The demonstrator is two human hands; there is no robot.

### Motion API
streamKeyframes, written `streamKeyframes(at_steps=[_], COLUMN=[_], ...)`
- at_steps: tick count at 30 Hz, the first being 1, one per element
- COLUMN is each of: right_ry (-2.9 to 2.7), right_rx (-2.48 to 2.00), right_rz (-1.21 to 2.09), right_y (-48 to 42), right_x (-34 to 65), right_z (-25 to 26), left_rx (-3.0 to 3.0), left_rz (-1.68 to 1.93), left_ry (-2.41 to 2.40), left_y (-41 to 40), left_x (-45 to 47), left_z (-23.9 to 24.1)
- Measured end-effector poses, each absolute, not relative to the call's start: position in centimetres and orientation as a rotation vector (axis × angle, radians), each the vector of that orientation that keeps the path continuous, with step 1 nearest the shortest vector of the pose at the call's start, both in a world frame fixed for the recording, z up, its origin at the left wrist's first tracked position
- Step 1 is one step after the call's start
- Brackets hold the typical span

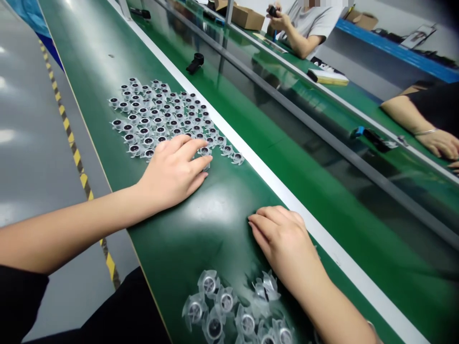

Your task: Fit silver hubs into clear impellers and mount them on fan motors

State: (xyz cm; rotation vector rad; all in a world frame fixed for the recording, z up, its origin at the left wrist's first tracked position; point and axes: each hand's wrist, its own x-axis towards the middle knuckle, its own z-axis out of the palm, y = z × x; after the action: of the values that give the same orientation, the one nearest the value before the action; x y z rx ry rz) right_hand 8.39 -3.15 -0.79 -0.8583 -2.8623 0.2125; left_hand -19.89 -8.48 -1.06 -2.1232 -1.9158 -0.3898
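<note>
My left hand (pixel 174 174) lies palm down on the green conveyor belt (pixel 201 229), its fingertips touching the near edge of a flat spread of small clear plastic finned parts (pixel 158 114) with dark round centres. It holds nothing. My right hand (pixel 283 241) rests palm down on the bare belt, close to the white edge rail (pixel 283 203), and holds nothing. Just below it lies a loose heap of similar clear finned parts (pixel 225 306), which the picture's bottom edge cuts off.
A black object (pixel 195 62) lies on the belt. Beyond the rail runs a second green bench with a black-and-blue tool (pixel 373 138). A co-worker (pixel 304 24) holds a small dark item, and another person's forearm (pixel 423 126) reaches in at right. Cardboard boxes (pixel 247 16) stand behind.
</note>
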Motion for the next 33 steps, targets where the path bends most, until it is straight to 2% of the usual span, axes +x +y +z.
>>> streamKeyframes(at_steps=[11,16,18,20,23,27,30,33], right_ry=[-2.994,-2.861,-2.727,-2.505,-2.176,-1.831,-1.793,-1.869], right_rx=[-1.093,-1.222,-1.291,-1.395,-1.462,-1.289,-1.216,-1.234], right_rz=[0.077,0.136,0.231,0.464,0.846,1.216,1.229,1.007], right_y=[-2.2,-1.9,-2.3,-3.2,-4.9,-6.8,-7.7,-8.4], right_x=[4.9,9.6,13.1,16.4,19.6,20.7,20.6,20.7], right_z=[-0.2,2.2,3.6,4.4,4.3,2.9,3.1,4.5], left_rx=[-2.430,-2.875,-3.153,-3.317,-3.338,-3.336,-3.377,-3.430], left_rz=[-0.631,-0.734,-0.711,-0.679,-0.668,-0.719,-1.000,-1.350], left_ry=[-1.865,-1.887,-1.823,-1.756,-1.697,-1.638,-1.686,-1.581], left_y=[-4.9,-3.3,-3.2,-3.3,-3.2,-3.2,-4.1,-5.0], left_x=[-15.1,-11.1,-9.3,-7.5,-5.3,-3.9,-3.0,-1.3], left_z=[1.9,1.4,0.5,-0.4,-1.3,-1.1,0.7,3.4])
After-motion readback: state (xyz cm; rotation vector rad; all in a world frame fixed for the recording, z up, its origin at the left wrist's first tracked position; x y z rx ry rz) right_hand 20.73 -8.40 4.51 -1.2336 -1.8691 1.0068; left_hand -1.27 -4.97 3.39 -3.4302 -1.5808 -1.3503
